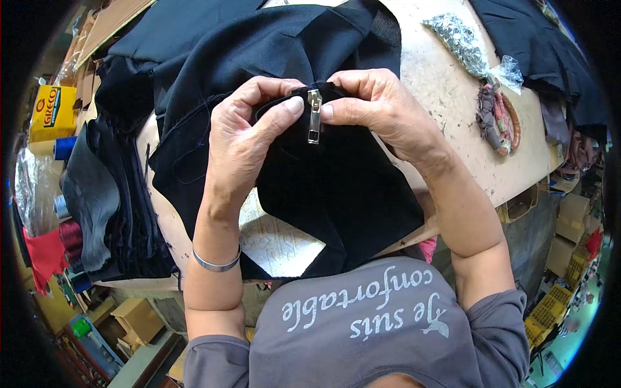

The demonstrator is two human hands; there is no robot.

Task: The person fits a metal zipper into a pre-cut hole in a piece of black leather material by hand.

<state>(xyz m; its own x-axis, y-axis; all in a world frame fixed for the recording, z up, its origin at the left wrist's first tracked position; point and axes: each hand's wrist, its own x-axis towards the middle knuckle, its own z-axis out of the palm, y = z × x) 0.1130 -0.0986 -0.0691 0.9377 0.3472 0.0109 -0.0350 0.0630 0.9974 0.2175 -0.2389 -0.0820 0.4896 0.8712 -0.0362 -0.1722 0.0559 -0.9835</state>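
Both hands pinch the top edge of a black cloth between thumbs and fingers, a short distance apart. My left hand is closed on the cloth, its thumb just left of a silver zipper slider. Its wrist wears a metal bangle. On the other side, my right hand grips the cloth with its thumb tip at the slider's right edge. The long pull tab hangs down over the cloth. A piece of white printed fabric shows beneath the cloth's lower left part.
More dark cloth lies behind the hands. Layered dark pieces are stacked at left, near a yellow box and thread spools. A plastic bag of small metal parts and cloth-wrapped rings lie at the right.
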